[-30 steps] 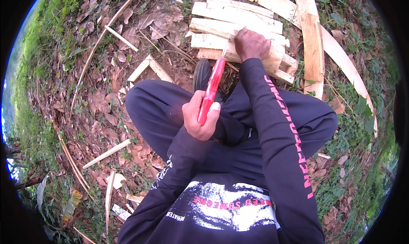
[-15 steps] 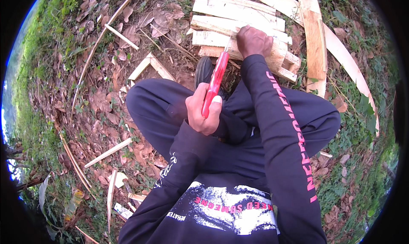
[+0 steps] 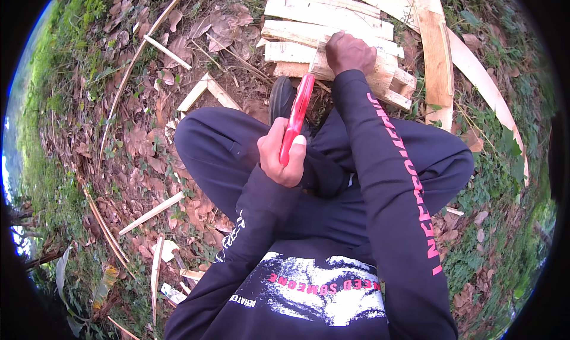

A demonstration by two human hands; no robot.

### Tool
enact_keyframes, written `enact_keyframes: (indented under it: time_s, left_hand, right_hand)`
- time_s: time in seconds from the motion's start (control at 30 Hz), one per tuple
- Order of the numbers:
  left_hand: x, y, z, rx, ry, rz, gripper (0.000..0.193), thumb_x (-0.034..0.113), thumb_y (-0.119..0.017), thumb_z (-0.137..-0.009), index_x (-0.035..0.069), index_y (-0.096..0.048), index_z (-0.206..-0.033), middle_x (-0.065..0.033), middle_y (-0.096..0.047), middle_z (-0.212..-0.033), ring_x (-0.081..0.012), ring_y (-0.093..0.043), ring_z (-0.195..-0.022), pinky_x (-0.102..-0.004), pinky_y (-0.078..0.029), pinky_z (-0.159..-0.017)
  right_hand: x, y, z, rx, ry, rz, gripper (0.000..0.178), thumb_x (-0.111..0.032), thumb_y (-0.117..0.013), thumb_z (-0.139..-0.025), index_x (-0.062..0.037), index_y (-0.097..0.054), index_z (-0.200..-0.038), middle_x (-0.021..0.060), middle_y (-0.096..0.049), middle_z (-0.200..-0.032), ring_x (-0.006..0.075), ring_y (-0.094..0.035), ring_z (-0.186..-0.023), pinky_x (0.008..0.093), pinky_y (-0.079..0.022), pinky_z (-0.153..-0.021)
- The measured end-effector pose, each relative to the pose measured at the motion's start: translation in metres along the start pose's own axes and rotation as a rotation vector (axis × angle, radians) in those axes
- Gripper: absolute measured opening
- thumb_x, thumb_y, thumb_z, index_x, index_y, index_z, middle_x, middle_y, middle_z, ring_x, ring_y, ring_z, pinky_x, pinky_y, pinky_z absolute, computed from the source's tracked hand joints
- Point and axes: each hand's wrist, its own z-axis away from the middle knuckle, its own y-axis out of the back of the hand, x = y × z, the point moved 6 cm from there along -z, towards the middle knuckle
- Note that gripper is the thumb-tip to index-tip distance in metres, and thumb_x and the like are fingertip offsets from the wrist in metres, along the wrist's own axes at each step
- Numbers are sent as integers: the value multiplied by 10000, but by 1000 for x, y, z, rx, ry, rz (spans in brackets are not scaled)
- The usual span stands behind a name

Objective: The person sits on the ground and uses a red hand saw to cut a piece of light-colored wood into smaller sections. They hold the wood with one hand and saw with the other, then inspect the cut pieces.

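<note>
From where I stand, the thin metal blade (image 3: 313, 62) is hard to follow: it is seen almost on its edge and fades into the bright, pale wood, so I cannot say where its tip ends. It belongs to a tool with a glossy red handle (image 3: 300, 105), which is just on the person's side of the stack of pale, rough wooden planks (image 3: 291, 52). The left hand (image 3: 282, 156) is wrapped tightly around this handle. The right hand (image 3: 350, 53) lies on top of the stack, knuckles up and fingers curled in; whether they pinch some plank, I cannot tell. The dark shoe (image 3: 281, 97), near the stack, is partly covered by the leg.

Compared with half a second ago, the handle is drawn slightly back from the stack, while the right hand keeps its place there.

The stack rests on earthy ground with dry brown leaves (image 3: 136, 141). To its right lie a straight pale board (image 3: 436, 55) and a long curved wooden strip (image 3: 481, 78), both cut off by the upper edge of view. Green plants (image 3: 53, 73) grow well to its left.
</note>
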Motion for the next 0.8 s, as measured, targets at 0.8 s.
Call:
enact_keyframes:
  time_s: [0.8]
  left_hand:
    - [4,1,-1,10,54,-23,214,189,-515,-844,-24,-528,-827,10,-465,-588,-67,-413,-520,-232,-330,-512]
  right_hand:
    - [0,-7,-1,61,-16,-38,504,-325,-362,-933,-68,-740,-722,171,-699,-738,296,-663,-738,426,-408,-796]
